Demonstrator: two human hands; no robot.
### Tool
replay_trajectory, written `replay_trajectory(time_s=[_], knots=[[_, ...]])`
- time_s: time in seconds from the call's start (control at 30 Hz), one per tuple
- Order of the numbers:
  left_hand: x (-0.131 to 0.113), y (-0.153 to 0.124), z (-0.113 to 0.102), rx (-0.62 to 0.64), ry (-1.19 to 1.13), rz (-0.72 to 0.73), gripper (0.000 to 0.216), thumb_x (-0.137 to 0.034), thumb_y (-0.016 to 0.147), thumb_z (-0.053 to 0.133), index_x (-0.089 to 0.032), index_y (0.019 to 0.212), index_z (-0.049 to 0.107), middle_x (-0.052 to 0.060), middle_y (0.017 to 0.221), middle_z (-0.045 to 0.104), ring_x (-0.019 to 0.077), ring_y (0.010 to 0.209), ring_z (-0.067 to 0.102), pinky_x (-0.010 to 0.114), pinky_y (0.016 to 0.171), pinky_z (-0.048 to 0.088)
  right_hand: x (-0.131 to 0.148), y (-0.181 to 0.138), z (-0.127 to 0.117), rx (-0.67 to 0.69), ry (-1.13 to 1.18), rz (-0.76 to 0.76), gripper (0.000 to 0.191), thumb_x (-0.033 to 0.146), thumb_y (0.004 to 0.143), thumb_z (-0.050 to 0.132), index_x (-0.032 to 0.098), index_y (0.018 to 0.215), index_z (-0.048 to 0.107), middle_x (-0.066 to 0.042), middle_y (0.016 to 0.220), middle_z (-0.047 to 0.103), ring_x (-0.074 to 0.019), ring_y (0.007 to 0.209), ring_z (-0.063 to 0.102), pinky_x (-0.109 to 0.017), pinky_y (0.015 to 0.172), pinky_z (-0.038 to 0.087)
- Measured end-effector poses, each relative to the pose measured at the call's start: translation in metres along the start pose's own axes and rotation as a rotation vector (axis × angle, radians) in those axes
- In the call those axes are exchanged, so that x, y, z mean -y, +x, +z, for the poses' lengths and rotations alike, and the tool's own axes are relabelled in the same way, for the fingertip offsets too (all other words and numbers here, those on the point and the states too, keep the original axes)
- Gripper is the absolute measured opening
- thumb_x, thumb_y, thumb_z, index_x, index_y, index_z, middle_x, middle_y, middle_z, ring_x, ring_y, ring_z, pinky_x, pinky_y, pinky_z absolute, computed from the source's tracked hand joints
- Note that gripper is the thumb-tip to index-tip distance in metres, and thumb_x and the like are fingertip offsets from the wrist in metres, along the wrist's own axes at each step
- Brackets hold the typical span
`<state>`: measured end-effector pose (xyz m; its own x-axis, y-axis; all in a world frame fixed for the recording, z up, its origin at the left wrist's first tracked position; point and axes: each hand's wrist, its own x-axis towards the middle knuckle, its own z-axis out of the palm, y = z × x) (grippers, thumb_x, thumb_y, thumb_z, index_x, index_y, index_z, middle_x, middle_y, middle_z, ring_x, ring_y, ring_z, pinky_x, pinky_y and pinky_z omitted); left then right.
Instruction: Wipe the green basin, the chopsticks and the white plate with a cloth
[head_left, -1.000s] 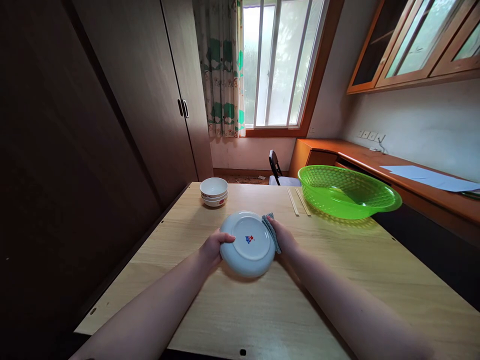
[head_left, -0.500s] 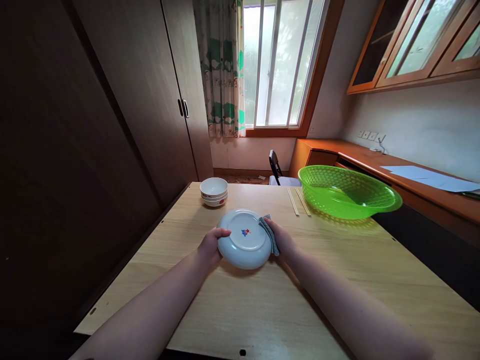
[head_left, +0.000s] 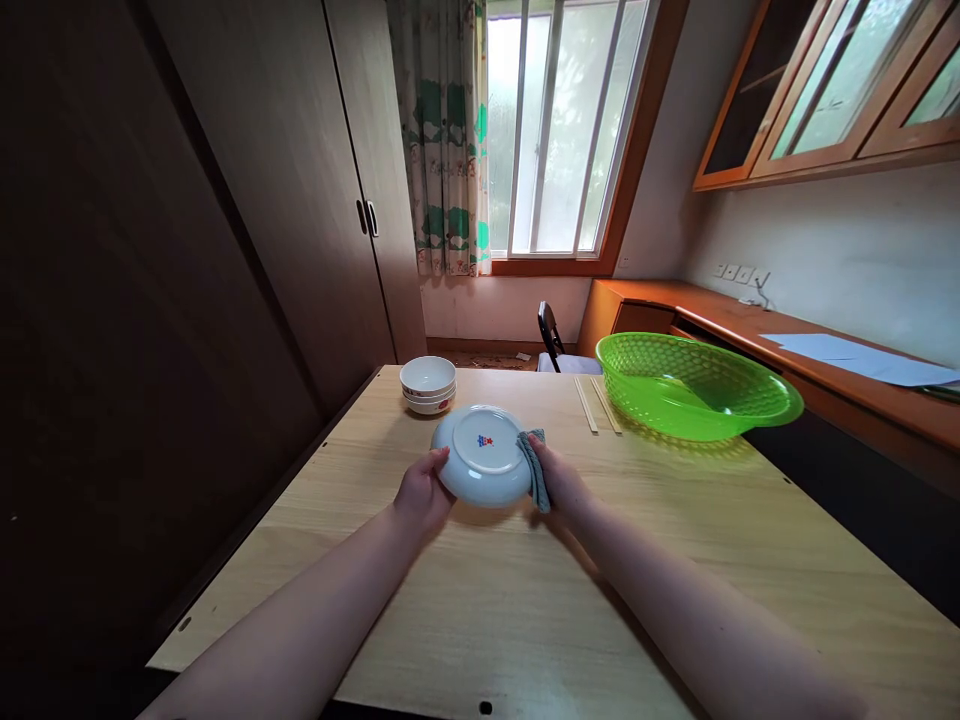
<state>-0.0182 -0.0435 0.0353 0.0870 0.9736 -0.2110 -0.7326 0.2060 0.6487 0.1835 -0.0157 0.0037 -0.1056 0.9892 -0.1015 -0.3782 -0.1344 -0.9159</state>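
I hold a white plate (head_left: pixel 480 460) upside down above the wooden table (head_left: pixel 675 560), its underside with a small red and blue mark facing me. My left hand (head_left: pixel 420 492) grips the plate's left rim, fingers curled under it. My right hand (head_left: pixel 561 482) is closed on a grey cloth (head_left: pixel 534 466) pressed against the plate's right rim.
A stack of white bowls (head_left: pixel 428 384) stands at the table's far left. A green plastic basket (head_left: pixel 694 384) sits at the far right, with a pair of chopsticks (head_left: pixel 597 403) lying beside it. A chair (head_left: pixel 553 340) is behind the table; a desk (head_left: pixel 825 370) runs along the right wall.
The plate has moved away from me and tilted flatter, both hands going with it. The cloth has stayed at the right rim.
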Motion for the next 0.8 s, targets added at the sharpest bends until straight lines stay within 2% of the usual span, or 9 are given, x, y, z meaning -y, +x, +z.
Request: replay_trajectory(time_s=[0.17,0.27,0.5,0.67,0.8], knots=[[0.002,-0.005,0.0,0.162,0.071,0.036,0.058,-0.014,0.069,0.068,-0.012,0.127,0.06,0.01,0.11,0.074,0.0281,0.113,0.064,0.038,0.1,0.047,-0.004,-0.002,0.002,0.035,-0.022,-0.031,0.05,0.064,0.076,0.064,0.021,0.101,0.071,-0.005,0.092,0.075,-0.0269,0.098,0.066,-0.039,0.091,0.05],[0.002,-0.01,0.005,0.219,0.132,0.015,0.067,-0.011,0.067,0.072,-0.013,0.133,0.056,0.012,0.113,0.073,0.0296,0.115,0.063,0.04,0.104,0.045,-0.003,-0.005,0.006,0.046,-0.004,-0.041,0.049,0.062,0.078,0.063,0.022,0.105,0.071,-0.004,0.098,0.075,-0.027,0.103,0.065,-0.041,0.098,0.047],[0.0,-0.008,0.004,0.165,0.15,0.011,0.066,-0.008,0.067,0.068,-0.012,0.132,0.057,0.011,0.11,0.074,0.0283,0.11,0.066,0.038,0.098,0.05,0.001,-0.008,0.007,0.006,-0.061,-0.039,0.046,0.061,0.077,0.066,0.02,0.099,0.071,-0.006,0.1,0.075,-0.0262,0.103,0.065,-0.035,0.094,0.048],[0.001,-0.001,-0.006,0.114,0.16,-0.048,0.061,-0.012,0.065,0.065,-0.007,0.125,0.061,0.012,0.1,0.076,0.0287,0.097,0.069,0.035,0.084,0.054,0.0,-0.001,-0.001,-0.033,-0.07,-0.045,0.049,0.062,0.074,0.066,0.02,0.096,0.072,-0.006,0.098,0.075,-0.0262,0.096,0.066,-0.037,0.088,0.05],[0.003,-0.003,-0.005,0.139,0.16,-0.053,0.063,-0.01,0.062,0.065,-0.007,0.125,0.061,0.012,0.097,0.076,0.0272,0.089,0.071,0.033,0.077,0.055,0.002,0.001,-0.003,-0.065,-0.028,-0.033,0.044,0.06,0.073,0.067,0.02,0.091,0.073,-0.005,0.093,0.076,-0.0265,0.093,0.067,-0.037,0.087,0.051]])
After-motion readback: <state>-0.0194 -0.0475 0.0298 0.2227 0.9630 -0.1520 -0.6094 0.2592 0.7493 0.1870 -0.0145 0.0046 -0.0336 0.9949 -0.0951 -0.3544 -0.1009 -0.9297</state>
